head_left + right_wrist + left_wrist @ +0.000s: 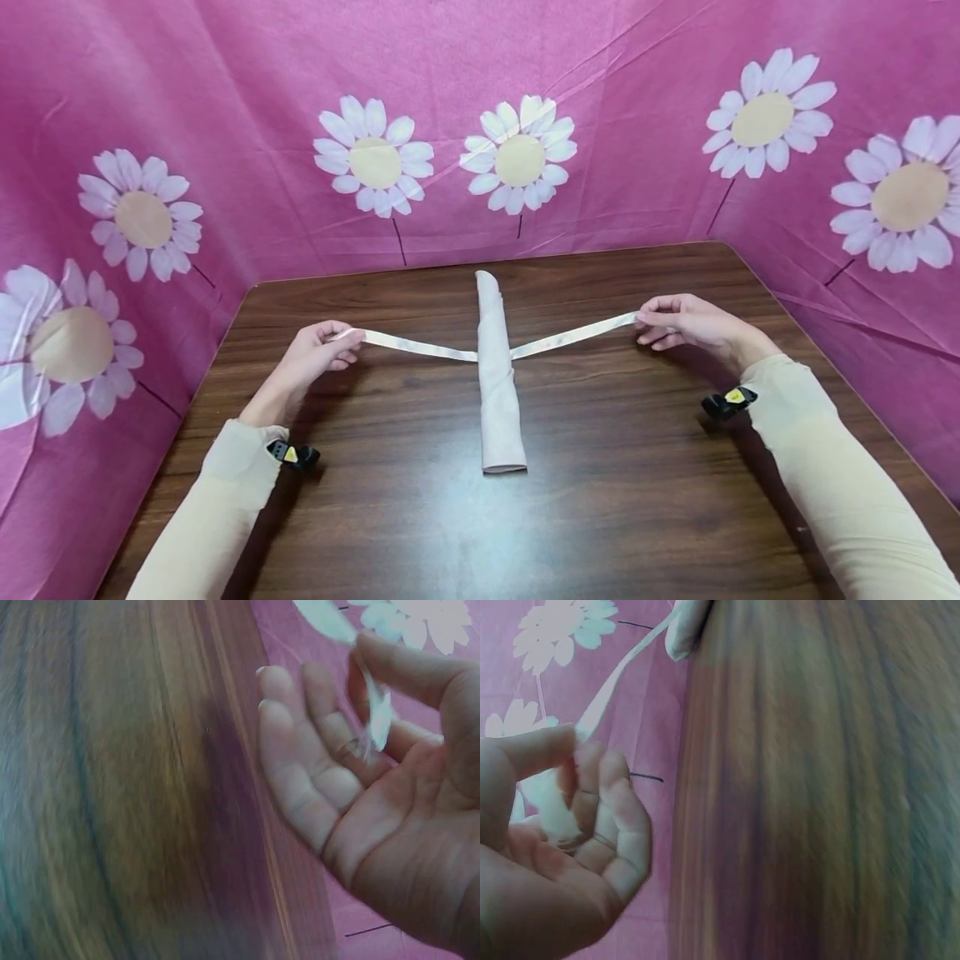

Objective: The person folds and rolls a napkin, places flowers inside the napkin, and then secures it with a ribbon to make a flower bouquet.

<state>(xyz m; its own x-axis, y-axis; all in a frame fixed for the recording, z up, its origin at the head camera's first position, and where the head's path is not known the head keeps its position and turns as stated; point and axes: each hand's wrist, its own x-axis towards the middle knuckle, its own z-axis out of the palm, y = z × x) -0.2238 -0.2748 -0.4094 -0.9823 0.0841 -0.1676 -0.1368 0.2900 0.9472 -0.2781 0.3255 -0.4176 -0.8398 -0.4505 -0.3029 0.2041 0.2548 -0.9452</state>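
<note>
A pale rolled cloth (497, 375) lies lengthwise on the brown wooden table, its open end toward me. A whitish ribbon (573, 337) passes under the roll near its middle and rises to both sides. My left hand (318, 354) pinches one end between thumb and forefinger. At the other end, my right hand (686, 325) pinches the ribbon the same way. In the left wrist view, the ribbon (604, 697) runs taut from the fingertips toward the roll (681, 637). A short tail of ribbon (380, 724) hangs inside my right palm in the right wrist view.
The wooden table (375, 517) has rounded back corners and shows a bright glare near the front. A pink cloth backdrop (450, 50) with large white daisies surrounds its back and sides. Black wrist cameras sit on the left cuff (294, 455) and right cuff (727, 404).
</note>
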